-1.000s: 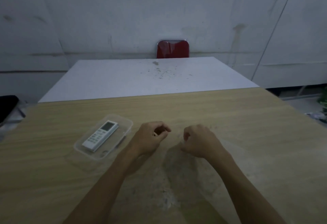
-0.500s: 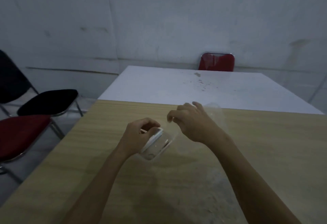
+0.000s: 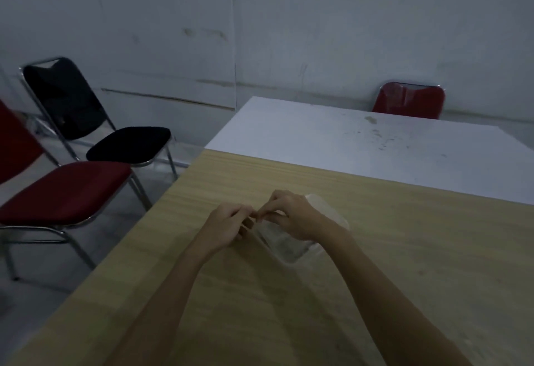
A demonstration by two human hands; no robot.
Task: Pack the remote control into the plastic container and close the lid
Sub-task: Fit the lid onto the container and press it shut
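Note:
The clear plastic container point(image 3: 286, 247) lies on the wooden table point(image 3: 404, 250), a little left of the middle. My left hand point(image 3: 228, 227) pinches its near left end. My right hand point(image 3: 291, 215) reaches over the container with fingertips against the left hand's, gripping the clear lid point(image 3: 329, 206), which sticks out behind the wrist. Both hands cover most of the container. The remote control is only a pale blur through the plastic and I cannot make it out clearly.
A white table point(image 3: 375, 146) butts against the wooden one at the far side, with a red chair point(image 3: 410, 99) behind it. Left of the table's edge stand a black chair point(image 3: 127, 143) and another red chair point(image 3: 63, 189) on the floor.
The view has swung left. My hands went from loose fists on the table to the container; the left took hold of it and the right brought the lid down over it.

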